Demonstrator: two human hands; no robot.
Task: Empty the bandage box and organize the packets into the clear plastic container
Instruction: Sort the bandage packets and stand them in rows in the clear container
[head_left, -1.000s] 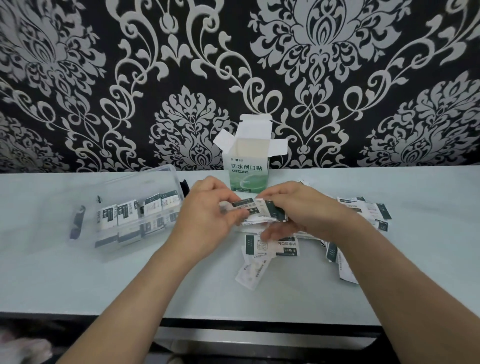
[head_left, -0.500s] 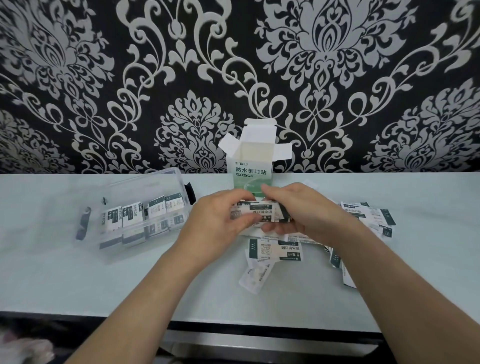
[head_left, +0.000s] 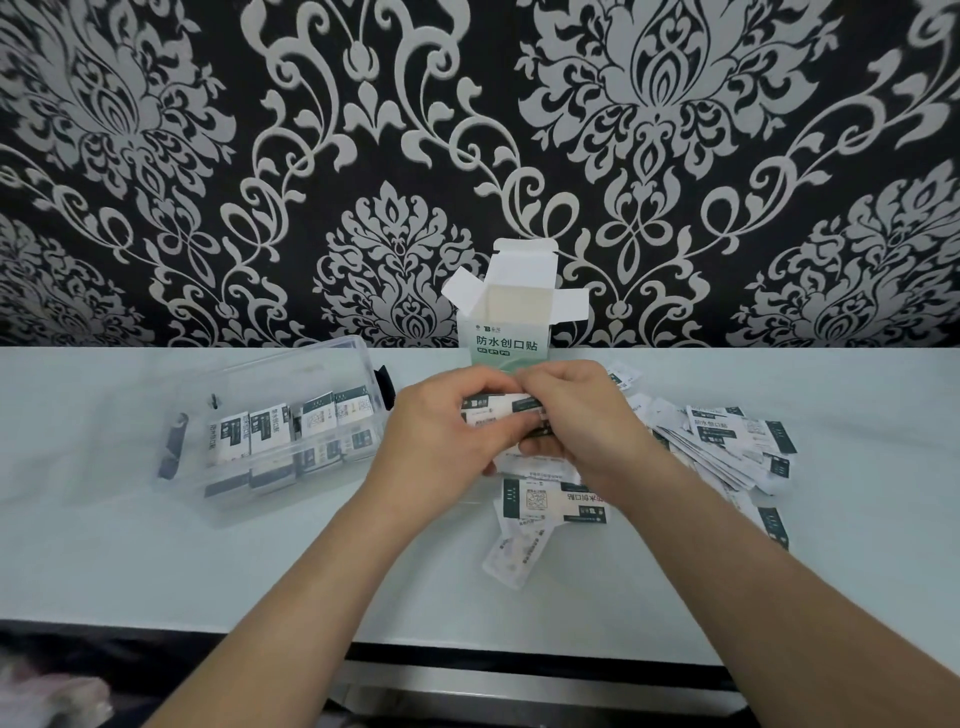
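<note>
While the bandage box (head_left: 511, 332) is standing open at the wall (head_left: 208, 156), the left hand (head_left: 441, 431) and right hand (head_left: 582, 421) are gripping 1 small stack of packets (head_left: 498, 408) before it, apparently squaring it. Next, it is needing a carry left into the part-filled clear plastic container (head_left: 291, 374); loose packets (head_left: 727, 441) are waiting at right.

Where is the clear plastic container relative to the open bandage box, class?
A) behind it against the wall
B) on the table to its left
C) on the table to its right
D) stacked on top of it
B: the clear plastic container lies on the table left of the open bandage box, with packets standing inside it.
</note>
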